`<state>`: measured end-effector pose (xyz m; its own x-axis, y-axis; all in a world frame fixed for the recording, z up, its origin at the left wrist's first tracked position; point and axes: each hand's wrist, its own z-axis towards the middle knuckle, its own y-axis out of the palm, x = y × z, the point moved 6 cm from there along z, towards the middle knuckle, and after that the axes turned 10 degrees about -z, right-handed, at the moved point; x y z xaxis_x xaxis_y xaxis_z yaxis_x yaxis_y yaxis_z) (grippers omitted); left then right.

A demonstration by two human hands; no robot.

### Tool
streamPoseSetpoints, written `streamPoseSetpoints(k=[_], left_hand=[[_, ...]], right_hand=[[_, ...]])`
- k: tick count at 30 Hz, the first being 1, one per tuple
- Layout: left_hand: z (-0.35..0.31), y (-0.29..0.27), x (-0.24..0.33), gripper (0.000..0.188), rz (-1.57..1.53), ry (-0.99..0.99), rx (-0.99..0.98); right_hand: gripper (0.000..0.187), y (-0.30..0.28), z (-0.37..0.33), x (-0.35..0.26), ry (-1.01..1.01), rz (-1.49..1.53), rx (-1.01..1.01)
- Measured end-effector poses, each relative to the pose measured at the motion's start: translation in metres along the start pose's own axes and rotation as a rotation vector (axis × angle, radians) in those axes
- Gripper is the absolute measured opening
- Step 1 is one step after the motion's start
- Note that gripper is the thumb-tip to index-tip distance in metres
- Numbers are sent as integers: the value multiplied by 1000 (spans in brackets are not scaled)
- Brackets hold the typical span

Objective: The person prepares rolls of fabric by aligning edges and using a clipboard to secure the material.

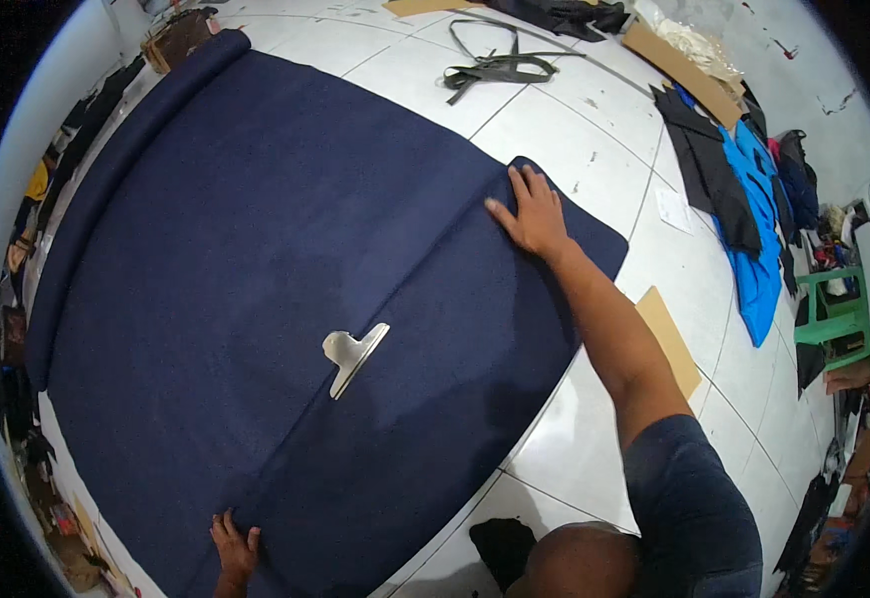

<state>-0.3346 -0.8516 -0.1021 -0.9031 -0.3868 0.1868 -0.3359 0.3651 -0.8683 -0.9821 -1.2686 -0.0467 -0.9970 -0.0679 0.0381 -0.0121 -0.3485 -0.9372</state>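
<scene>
Navy fabric (196, 249) lies spread over the white tiled floor (594, 110), wound into a thick roll (136, 189) along its left side; its nearest part is cut off by the lower edge of the view. A slanting crease (420, 271) crosses it, and whether this is a folded edge or a second layer is hard to tell.

The right hand (533, 214) rests palm down at the crease's far end, fingers loosely spread and thumb apart. The left hand (236, 546) lies on the fabric at the near end, its fingers spread too; its forearm is almost wholly out of view. The undersides of both are hidden, so any slight pinch cannot be made out.

Between them a metal bulldog clip (359, 361) sits across the crease; whether it bites the cloth is unclear. A dark sleeve (689, 488) covers the right upper arm, and beside it a rounded shape (582, 560) is cut off, so which body part it is cannot be told. The arm partly covers a tan cardboard piece (672, 344). Toward the right rim, blue cloth (754, 284) lies partly under black cloth (709, 164), and the clutter around a green plastic stool (839, 319) blurs into the dark edge.
</scene>
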Motion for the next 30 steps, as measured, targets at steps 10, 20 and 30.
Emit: streamPoseSetpoints(k=[10, 20, 30], left_hand=[[-3, -10, 20, 81, -33, -110, -169], [0, -5, 17, 80, -18, -150, -239], [-2, -7, 20, 79, -64, -151, -220]], right_hand=[[88, 60, 15, -6, 359, 0, -469], [41, -32, 9, -136, -31, 268, 68], [38, -2, -81, -321, -474, 324, -537]])
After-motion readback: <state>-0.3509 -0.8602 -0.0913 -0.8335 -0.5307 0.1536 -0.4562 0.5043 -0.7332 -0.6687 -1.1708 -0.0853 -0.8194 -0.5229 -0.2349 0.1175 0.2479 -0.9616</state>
